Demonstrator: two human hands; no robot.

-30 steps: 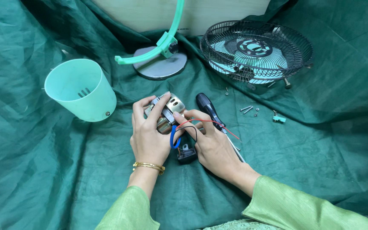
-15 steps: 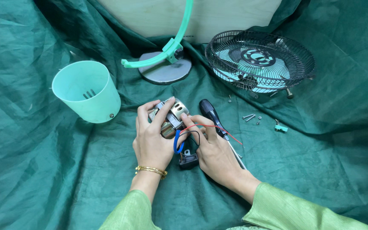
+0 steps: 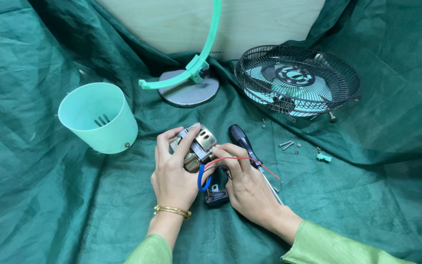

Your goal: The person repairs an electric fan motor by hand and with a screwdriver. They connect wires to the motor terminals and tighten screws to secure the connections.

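Left hand [image 3: 173, 172] grips the fan motor [image 3: 199, 146]; right hand [image 3: 246, 184] pinches its wires [image 3: 230, 160]

The crumpled dark green cloth [image 3: 50, 205] looks matt and woven, with a faint sheen on its folds. The small silver-and-brass motor [image 3: 199, 146] is shiny bare metal. The mint-green cup-shaped housing [image 3: 98, 120] is smooth matt plastic. The round fan guard [image 3: 299, 80] is glossy dark wire. The black-handled screwdriver [image 3: 240, 138] has a glossy plastic grip. The round grey base plate [image 3: 189, 93] looks like dull brushed metal.
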